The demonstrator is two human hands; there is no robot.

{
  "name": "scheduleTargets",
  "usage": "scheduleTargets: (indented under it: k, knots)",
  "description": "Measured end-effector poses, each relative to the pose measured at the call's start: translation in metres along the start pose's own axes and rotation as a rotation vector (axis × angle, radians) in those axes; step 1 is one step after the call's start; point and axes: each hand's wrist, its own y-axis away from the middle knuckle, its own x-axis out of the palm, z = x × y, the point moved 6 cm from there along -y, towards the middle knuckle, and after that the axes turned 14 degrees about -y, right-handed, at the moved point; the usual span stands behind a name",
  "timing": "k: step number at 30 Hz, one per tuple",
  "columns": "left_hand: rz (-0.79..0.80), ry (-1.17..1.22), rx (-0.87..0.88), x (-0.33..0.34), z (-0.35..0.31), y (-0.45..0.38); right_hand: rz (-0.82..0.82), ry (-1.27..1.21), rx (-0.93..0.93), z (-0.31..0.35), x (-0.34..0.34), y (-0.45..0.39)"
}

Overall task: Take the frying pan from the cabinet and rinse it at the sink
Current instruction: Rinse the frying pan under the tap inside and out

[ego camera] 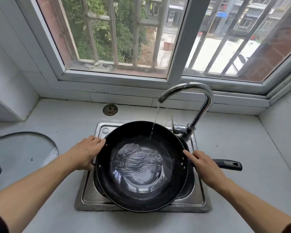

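Bare-skinned, the left hand (86, 153) was cupped around the left rim of the wide black round metal frying pan (141, 165), fingers curled over the edge in a firm hold. The right hand (203, 165) lay at the opposite rim near the root of the long black handle (227, 164), forefinger stretched onto the rim; whether its other fingers gripped anything I could not tell. The pan sat over the small steel sink (198, 199), almost covering it, with rippling water pooled inside. A thin stream fell from the curved chrome tap (196, 101) onto the far wall. To rinse well, I judged the person should swirl the water around, then tip slowly toward the basin, not the pale countertop (57, 118).
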Motion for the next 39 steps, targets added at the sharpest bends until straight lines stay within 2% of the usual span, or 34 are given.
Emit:
scheduleTargets:
  k: [11, 21, 27, 39]
  knots:
    - [0.015, 0.086, 0.057, -0.004, -0.013, -0.01, -0.028, -0.001, -0.044, -0.005, -0.037, 0.022]
    - [-0.032, 0.239, 0.135, -0.032, -0.03, -0.023, -0.072, 0.068, -0.021, -0.007, -0.095, 0.044]
    - [-0.118, 0.304, 0.165, -0.043, -0.032, -0.04, -0.116, 0.1, 0.027, -0.004, -0.121, 0.058]
    - [-0.148, 0.28, 0.196, -0.039, -0.044, -0.073, -0.123, 0.161, 0.077, 0.006, -0.15, 0.07]
